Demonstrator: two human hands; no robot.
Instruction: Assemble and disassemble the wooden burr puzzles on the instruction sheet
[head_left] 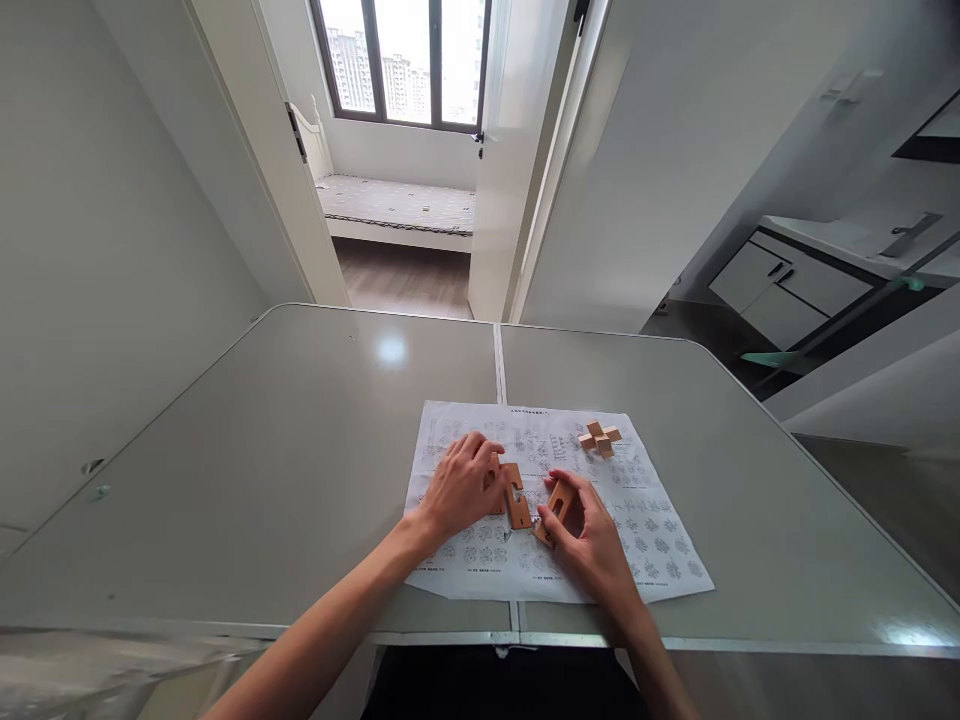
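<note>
My left hand (pixel 461 485) is closed, its fingers curled round a brown wooden puzzle piece (pixel 493 470) that they partly cover. Just right of it, a notched wooden puzzle piece (pixel 517 500) lies on a printed sheet (pixel 457 580). With thumb and fingers, my right hand (pixel 596 545) grips a slotted wooden puzzle piece (pixel 559 500), tilted over the paper. An assembled cross-shaped wooden puzzle (pixel 600 438) of paler wood sits at the sheet's upper right. Small drawings of puzzle shapes cover the paper.
A grey folding table (pixel 300 480) with a metal rim carries the sheet, and a seam strip (pixel 499 365) runs across its middle. Beyond its far edge are a doorway with an open door (pixel 517 150) and a bed (pixel 397 205). A sink cabinet (pixel 787 285) stands at right.
</note>
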